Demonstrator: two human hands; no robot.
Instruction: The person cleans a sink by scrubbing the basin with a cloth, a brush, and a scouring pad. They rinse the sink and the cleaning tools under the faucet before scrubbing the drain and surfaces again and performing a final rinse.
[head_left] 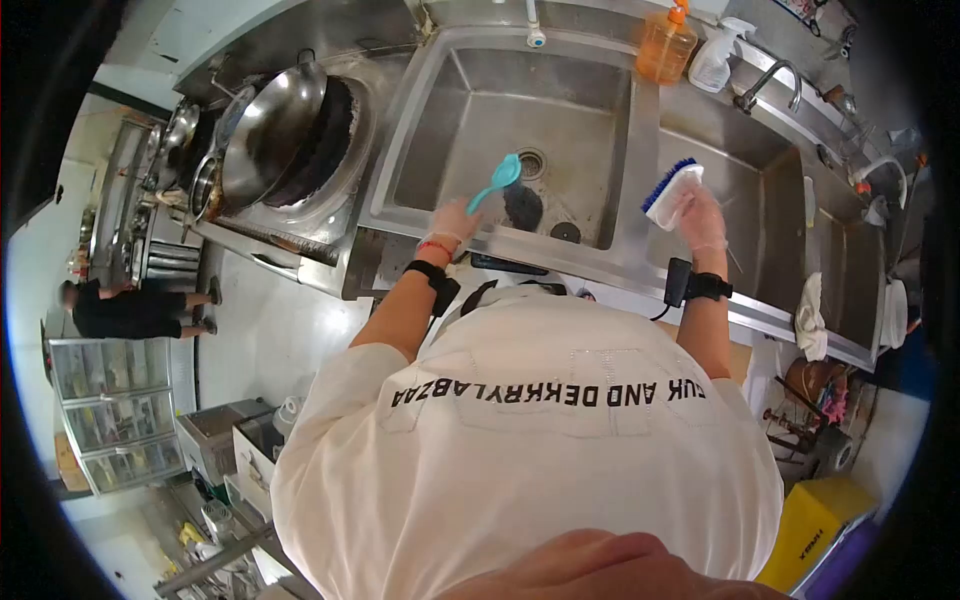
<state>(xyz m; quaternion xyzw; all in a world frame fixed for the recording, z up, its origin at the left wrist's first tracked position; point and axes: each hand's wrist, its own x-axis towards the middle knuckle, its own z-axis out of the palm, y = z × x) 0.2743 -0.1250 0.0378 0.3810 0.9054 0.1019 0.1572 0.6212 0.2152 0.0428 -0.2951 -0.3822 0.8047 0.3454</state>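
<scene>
My left hand [455,220], in a clear glove, is closed round the handle of a turquoise long-handled tool with a rounded head [508,170]. It reaches over the front edge of the large steel sink [490,120]. A dark rounded patch [522,206] shows just below the tool's head, near the drain [531,163]. My right hand [702,222], also gloved, grips a white scrub brush [675,198] with blue bristles facing up and left. That brush overlaps the divider between the large sink and the sink to its right.
A round black piece [565,232] lies by the large sink's front wall. Behind the sinks stand an orange soap bottle [666,45] and a white spray bottle [717,58]. A wok [275,135] rests on the stove at left. A cloth [810,318] hangs at right. Another person [130,310] stands far left.
</scene>
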